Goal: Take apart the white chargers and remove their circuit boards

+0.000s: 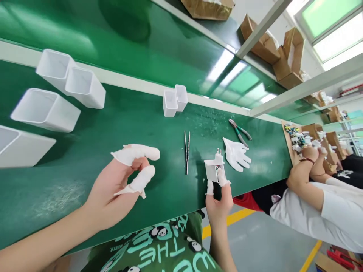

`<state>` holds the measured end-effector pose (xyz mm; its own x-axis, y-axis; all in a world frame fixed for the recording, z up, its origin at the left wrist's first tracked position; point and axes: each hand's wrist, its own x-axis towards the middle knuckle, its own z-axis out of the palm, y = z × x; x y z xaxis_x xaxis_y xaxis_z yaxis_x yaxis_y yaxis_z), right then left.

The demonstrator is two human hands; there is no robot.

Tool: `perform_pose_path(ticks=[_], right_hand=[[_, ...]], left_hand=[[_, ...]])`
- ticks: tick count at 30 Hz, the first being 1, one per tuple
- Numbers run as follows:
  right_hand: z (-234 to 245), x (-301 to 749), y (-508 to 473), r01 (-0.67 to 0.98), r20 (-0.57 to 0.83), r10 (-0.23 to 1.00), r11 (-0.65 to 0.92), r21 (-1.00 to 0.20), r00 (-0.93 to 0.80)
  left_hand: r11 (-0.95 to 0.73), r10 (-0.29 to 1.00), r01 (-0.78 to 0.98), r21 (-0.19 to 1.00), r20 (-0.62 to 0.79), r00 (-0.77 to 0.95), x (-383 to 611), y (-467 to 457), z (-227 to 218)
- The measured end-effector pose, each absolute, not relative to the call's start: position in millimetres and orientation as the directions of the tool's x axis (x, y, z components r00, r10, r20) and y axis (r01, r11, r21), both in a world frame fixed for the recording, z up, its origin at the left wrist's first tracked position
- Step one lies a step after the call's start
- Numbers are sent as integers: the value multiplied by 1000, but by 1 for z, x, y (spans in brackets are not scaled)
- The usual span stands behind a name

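Observation:
My right hand (217, 196) pinches a white plug adapter (214, 167) between thumb and forefinger, both in white finger cots, its two metal pins pointing away from me. My left hand (120, 185) hovers over the green table (159, 128) with nothing in it, fingers loosely curled and apart, white cots on thumb and forefinger. Metal tweezers (187, 151) lie on the table between my hands. A white glove (236, 154) lies just beyond the adapter, and pliers (239, 132) with green grips rest behind it.
White square bins (45, 109) stand at the left, one pair (70, 81) near the white divider strip, a small pair (175, 100) further along. Another person's arms (312, 170) work at a cardboard tray of small parts (296, 138) on the right. Cardboard boxes (283, 49) sit beyond.

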<state>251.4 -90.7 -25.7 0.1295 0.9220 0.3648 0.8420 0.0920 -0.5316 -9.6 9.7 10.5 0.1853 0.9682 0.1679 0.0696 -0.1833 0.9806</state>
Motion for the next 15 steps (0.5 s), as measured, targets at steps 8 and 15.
perform_pose_path(ticks=[8, 15], right_hand=[[-23, 251, -87, 920, 490, 858, 55, -389, 156], [-33, 254, -80, 879, 530, 801, 13, -477, 276]], left_hand=[[-48, 961, 171, 984, -2, 278, -16, 7, 7], [-142, 936, 214, 966, 60, 347, -15, -3, 4]])
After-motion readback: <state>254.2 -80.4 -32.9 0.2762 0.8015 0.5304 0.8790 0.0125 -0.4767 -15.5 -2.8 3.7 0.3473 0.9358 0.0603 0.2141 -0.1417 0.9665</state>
